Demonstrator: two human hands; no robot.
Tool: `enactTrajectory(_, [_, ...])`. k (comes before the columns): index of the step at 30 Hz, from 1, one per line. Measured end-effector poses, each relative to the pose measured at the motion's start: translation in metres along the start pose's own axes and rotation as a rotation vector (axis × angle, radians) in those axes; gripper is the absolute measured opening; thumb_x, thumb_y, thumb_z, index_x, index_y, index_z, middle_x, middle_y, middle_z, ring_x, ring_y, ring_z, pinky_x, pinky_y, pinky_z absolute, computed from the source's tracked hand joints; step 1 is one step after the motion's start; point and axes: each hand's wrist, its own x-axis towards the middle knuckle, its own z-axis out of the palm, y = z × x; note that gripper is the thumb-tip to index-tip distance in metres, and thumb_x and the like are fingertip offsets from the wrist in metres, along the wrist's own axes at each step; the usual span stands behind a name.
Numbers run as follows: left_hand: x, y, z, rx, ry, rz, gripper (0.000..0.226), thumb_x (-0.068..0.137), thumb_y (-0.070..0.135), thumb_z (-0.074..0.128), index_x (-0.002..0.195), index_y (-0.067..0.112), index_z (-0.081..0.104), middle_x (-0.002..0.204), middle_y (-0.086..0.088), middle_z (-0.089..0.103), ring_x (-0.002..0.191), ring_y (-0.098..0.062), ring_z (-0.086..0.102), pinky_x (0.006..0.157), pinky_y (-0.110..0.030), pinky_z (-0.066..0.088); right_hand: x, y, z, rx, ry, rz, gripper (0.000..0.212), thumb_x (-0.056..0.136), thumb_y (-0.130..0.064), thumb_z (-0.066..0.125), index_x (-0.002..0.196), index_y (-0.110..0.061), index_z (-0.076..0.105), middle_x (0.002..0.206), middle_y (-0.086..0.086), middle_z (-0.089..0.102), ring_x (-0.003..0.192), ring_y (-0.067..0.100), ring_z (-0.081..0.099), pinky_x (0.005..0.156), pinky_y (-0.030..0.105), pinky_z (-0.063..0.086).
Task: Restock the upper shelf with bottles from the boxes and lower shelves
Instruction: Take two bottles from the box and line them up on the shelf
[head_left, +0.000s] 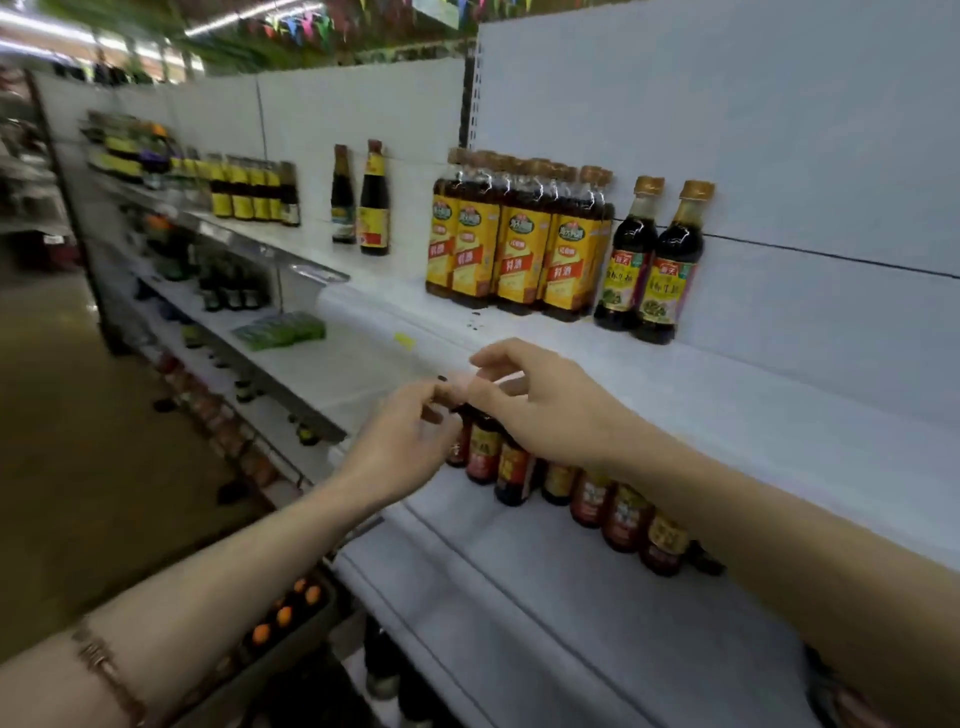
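While both hands (410, 441) (540, 400) curl, grip unclear, over the dark sauce bottles (511, 467) below, snatching one risks toppling its packed neighbours.

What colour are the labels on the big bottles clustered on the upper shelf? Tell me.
Yellow, with a red band, on the big bottles on the upper shelf; seen in the head view.

The white upper shelf (727, 395) carries yellow-labelled bottles (514, 244) in a tight cluster, two dark bottles (649, 265) just beside them on the right, and two more (361, 200) apart to the left. The lower shelf (545, 597) holds a row of red-labelled bottles (597, 499).
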Motion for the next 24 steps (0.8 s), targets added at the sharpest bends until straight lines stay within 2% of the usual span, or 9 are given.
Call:
enactTrajectory(2, [-0.027,-0.007,-0.015,0.038,-0.048,-0.001,0.024,0.096,0.029,0.053,0.118,0.023,0.060,0.113,0.008,0.062,0.103,-0.008,0.058,0.081,-0.024,0.046,-0.006,-0.011,0.022,0.034,-0.048,-0.018,0.056,0.094,-0.054,0.050,0.137,-0.018,0.048,0.128,-0.005,0.056,0.112,0.010,0.057,0.082,0.020,0.047])
enactTrajectory(4, [-0.050,-0.014,-0.029,0.070,-0.108,0.005,0.030,0.098,0.031,0.048,0.127,0.023,0.054,0.116,0.015,0.057,0.105,-0.004,0.053,0.076,-0.013,0.040,-0.010,-0.022,0.043,0.048,-0.103,-0.045,0.058,0.094,-0.054,0.049,0.139,-0.017,0.047,0.132,-0.004,0.055,0.117,0.011,0.055,0.089,0.022,0.045])
enactTrajectory(5, [-0.060,-0.018,-0.035,0.094,-0.144,-0.010,0.032,0.099,0.032,0.047,0.129,0.021,0.052,0.117,0.015,0.055,0.105,-0.003,0.052,0.076,-0.012,0.039,-0.012,-0.027,0.052,0.049,-0.131,-0.059,0.058,0.095,-0.054,0.048,0.140,-0.016,0.047,0.134,-0.003,0.055,0.119,0.012,0.054,0.092,0.023,0.044])
enactTrajectory(7, [-0.079,-0.034,-0.045,0.132,-0.195,-0.074,0.038,0.099,0.036,0.045,0.133,0.020,0.050,0.121,0.009,0.058,0.104,-0.006,0.055,0.081,-0.021,0.046,-0.015,-0.035,0.072,0.054,-0.188,-0.075,0.057,0.096,-0.053,0.046,0.139,-0.016,0.047,0.134,-0.003,0.055,0.120,0.012,0.053,0.091,0.023,0.042])
enactTrajectory(9, [-0.101,-0.053,-0.050,0.147,-0.208,-0.179,0.035,0.098,0.037,0.046,0.127,0.018,0.054,0.121,0.002,0.061,0.103,-0.011,0.059,0.087,-0.034,0.050,-0.017,-0.038,0.095,0.065,-0.251,-0.099,0.057,0.097,-0.053,0.045,0.139,-0.016,0.048,0.135,-0.002,0.055,0.121,0.012,0.053,0.090,0.022,0.041])
enactTrajectory(13, [-0.154,-0.084,-0.050,0.172,-0.240,-0.320,0.028,0.098,0.027,0.050,0.122,0.015,0.057,0.120,-0.001,0.060,0.106,-0.015,0.058,0.090,-0.035,0.049,-0.022,-0.027,0.147,0.036,-0.445,-0.143,0.056,0.097,-0.052,0.044,0.140,-0.017,0.046,0.134,-0.002,0.055,0.117,0.010,0.052,0.088,0.021,0.040])
enactTrajectory(17, [-0.180,-0.112,-0.045,0.245,-0.283,-0.469,0.028,0.097,0.029,0.052,0.121,0.015,0.056,0.106,0.005,0.055,0.096,-0.017,0.056,0.080,-0.033,0.048,-0.016,-0.001,0.183,0.026,-0.641,-0.166,0.059,0.096,-0.055,0.042,0.141,-0.016,0.044,0.131,-0.001,0.056,0.117,0.014,0.055,0.088,0.023,0.046])
enactTrajectory(21, [-0.185,-0.136,-0.023,0.318,-0.344,-0.617,0.028,0.095,0.036,0.052,0.114,0.016,0.057,0.103,0.000,0.057,0.090,-0.020,0.058,0.079,-0.042,0.051,-0.004,0.036,0.207,0.099,-0.741,-0.127,0.065,0.097,-0.055,0.042,0.150,-0.021,0.025,0.131,-0.002,0.051,0.107,0.012,0.051,0.078,0.024,0.041])
enactTrajectory(24, [-0.207,-0.162,0.017,0.380,-0.409,-0.760,0.039,0.092,0.042,0.047,0.120,0.015,0.055,0.112,-0.006,0.057,0.103,-0.027,0.058,0.086,-0.045,0.050,-0.004,0.078,0.237,0.124,-0.834,-0.090,0.069,0.096,-0.054,0.044,0.153,-0.024,0.017,0.125,-0.001,0.055,0.105,0.013,0.054,0.078,0.025,0.041])
